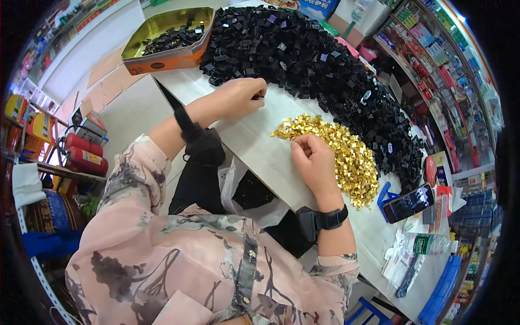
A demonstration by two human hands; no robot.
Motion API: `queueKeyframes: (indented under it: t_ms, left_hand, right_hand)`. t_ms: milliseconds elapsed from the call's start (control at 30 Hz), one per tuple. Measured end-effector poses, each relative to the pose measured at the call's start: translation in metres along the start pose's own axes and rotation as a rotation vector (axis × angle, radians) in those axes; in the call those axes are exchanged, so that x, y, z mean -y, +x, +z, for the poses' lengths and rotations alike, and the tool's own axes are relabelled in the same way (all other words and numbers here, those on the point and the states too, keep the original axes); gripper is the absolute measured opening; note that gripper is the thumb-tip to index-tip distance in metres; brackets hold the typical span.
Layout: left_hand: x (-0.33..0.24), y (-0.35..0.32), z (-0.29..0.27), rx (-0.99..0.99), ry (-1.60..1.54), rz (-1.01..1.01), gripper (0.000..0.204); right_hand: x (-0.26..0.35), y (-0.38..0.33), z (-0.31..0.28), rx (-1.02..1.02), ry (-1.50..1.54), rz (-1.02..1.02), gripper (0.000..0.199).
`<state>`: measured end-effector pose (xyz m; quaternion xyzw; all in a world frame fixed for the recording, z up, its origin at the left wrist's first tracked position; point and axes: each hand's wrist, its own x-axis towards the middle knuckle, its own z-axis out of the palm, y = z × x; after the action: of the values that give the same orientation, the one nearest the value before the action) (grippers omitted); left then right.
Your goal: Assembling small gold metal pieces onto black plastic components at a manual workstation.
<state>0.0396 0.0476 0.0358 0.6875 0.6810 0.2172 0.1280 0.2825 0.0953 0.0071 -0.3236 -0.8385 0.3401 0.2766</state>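
Note:
Over the white table, my left hand (238,100) is closed, its fingers curled together near the front edge of a big heap of small black plastic pieces (281,49). Something small and dark shows at its fingertips, too little to name. My right hand (318,165) is closed in a pinch beside a pile of small shiny gold pieces (352,162), touching or just above its near left edge. Whatever its fingertips hold, if anything, is hidden. Both wrists wear black straps with a boxy device.
A gold-lined box (168,40) with black pieces stands at the far left. On the right are a phone (409,203) on a blue stand and a plastic bottle (433,244). A white bag (254,208) hangs below the table edge. Fire extinguishers (86,157) stand left.

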Motion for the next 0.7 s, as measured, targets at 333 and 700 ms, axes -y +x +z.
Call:
queueKeyframes:
  t_ms: [333, 700]
  left_hand:
    - [-0.044, -0.040, 0.055, 0.051, -1.224, 0.043, 0.024]
    - [-0.052, -0.048, 0.071, -0.028, -1.299, -0.021, 0.026]
  right_hand:
    - [0.011, -0.005, -0.014, 0.144, 0.790, 0.285, 0.009]
    - [0.014, -0.004, -0.013, 0.181, 0.766, 0.366, 0.010]
